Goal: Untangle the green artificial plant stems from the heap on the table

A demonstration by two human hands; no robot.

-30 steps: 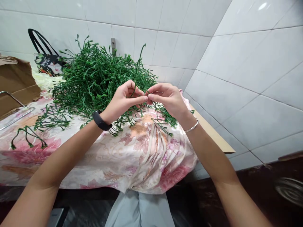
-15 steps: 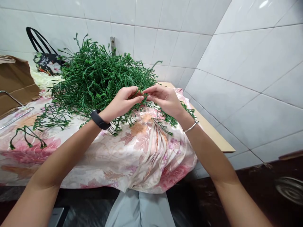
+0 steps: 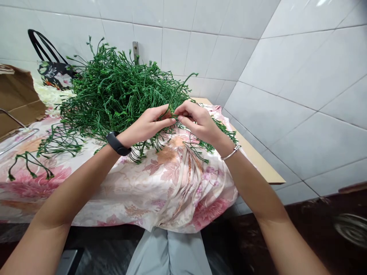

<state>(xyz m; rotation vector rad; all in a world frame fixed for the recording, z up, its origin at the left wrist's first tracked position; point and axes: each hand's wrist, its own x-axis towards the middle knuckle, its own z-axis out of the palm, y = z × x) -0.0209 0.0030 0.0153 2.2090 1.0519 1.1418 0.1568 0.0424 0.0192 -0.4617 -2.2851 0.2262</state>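
A big heap of green plastic stems (image 3: 114,91) lies on a table covered with a pink floral cloth (image 3: 160,183). My left hand (image 3: 147,126), with a black band on the wrist, and my right hand (image 3: 197,122), with a silver bangle, meet in front of the heap. Both pinch one thin green stem (image 3: 179,89) that curves up from between the fingertips. Loose green sprigs (image 3: 28,164) lie on the cloth at the left.
A brown cardboard box (image 3: 14,95) and a flowered bag with black handles (image 3: 51,68) stand at the back left. A metal frame (image 3: 17,130) lies at the left edge. White tiled walls close the back and right. The bare table edge (image 3: 258,160) shows at the right.
The stem between my fingers has tipped from upright to leaning right. Both hands have stayed together and shifted slightly toward the heap.
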